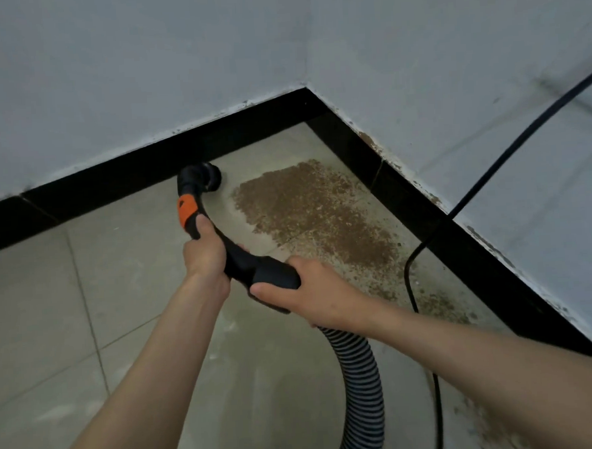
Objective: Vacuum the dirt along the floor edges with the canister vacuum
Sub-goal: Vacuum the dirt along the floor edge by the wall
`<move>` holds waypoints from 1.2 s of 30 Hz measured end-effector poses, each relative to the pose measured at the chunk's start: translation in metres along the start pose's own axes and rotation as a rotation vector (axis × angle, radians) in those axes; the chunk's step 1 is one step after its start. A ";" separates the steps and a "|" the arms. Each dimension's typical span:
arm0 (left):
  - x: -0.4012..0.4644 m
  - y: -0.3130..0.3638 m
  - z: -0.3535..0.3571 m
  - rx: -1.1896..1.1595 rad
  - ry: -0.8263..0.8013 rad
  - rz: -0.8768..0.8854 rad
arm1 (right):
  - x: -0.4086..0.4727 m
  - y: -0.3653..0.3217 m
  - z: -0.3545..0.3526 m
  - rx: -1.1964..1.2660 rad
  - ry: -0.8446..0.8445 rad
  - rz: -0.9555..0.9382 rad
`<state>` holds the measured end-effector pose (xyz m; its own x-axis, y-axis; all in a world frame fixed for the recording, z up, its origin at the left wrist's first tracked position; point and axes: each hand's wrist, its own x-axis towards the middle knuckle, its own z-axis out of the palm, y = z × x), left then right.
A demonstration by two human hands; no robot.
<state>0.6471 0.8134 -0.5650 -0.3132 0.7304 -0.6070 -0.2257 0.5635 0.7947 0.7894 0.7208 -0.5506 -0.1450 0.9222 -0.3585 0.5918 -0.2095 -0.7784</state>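
The vacuum handle (pixel 241 258) was black and curved, with a bright orange band (pixel 186 211) near its far end. At the tip sat a round black brush head (pixel 205 177). It was down on the floor tiles (pixel 52 305), right up against the black baseboard (pixel 121 185) of the far wall (pixel 143 78). A grey and black ribbed hose (pixel 359 375) ran from the near end of the handle down to the bottom of the view.

The left hand (pixel 205 253) was wrapped around the middle of the handle, thumb pointing up along it toward the orange band. The right hand (pixel 312 292) gripped the thick near end of the handle, fingers curled tight around it, thumb lying along the side.

Just to the right of the brush head lay a big patch of brown dirt (pixel 307 210). It spread toward the corner and along the right wall's baseboard. A thin black cord (pixel 491 173) hung down the right wall and ran across the dirty floor.
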 end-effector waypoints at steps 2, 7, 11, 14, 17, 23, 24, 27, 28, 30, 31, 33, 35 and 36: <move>-0.010 -0.004 -0.006 -0.028 0.012 -0.049 | -0.007 -0.003 -0.002 -0.012 -0.026 -0.003; -0.023 -0.009 -0.007 -0.018 -0.003 -0.105 | -0.018 -0.002 -0.005 -0.053 -0.044 0.013; -0.022 -0.008 -0.004 0.020 0.001 -0.091 | -0.017 0.003 -0.004 -0.085 -0.019 0.026; -0.021 -0.005 0.001 0.010 -0.013 -0.101 | -0.014 0.005 -0.005 -0.093 -0.007 0.034; -0.024 0.001 0.010 0.030 -0.027 -0.112 | -0.012 0.009 -0.009 -0.041 0.007 0.036; -0.026 -0.006 0.027 0.096 0.006 -0.103 | -0.016 0.024 -0.012 0.041 0.045 0.050; -0.027 -0.007 0.029 0.102 0.018 -0.102 | -0.016 0.026 -0.012 0.053 0.045 0.050; -0.028 -0.006 0.037 0.134 0.060 -0.092 | -0.017 0.030 -0.015 0.107 0.061 0.051; -0.028 -0.006 0.040 0.140 0.061 -0.085 | -0.017 0.031 -0.015 0.124 0.072 0.054; -0.029 -0.008 0.045 0.144 0.059 -0.074 | -0.018 0.034 -0.016 0.147 0.090 0.061; -0.028 -0.009 0.047 0.150 0.063 -0.068 | -0.018 0.035 -0.017 0.153 0.095 0.061; -0.027 -0.012 0.048 0.161 0.073 -0.060 | -0.019 0.037 -0.018 0.157 0.099 0.061; -0.027 -0.012 0.051 0.149 0.065 -0.073 | -0.019 0.037 -0.020 0.143 0.108 0.067; -0.027 -0.011 0.053 0.142 0.057 -0.079 | -0.018 0.038 -0.022 0.133 0.118 0.067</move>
<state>0.7067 0.8079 -0.5580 -0.3529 0.6608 -0.6624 -0.1203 0.6701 0.7325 0.8319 0.7030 -0.5620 -0.0097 0.9347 -0.3552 0.4855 -0.3061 -0.8189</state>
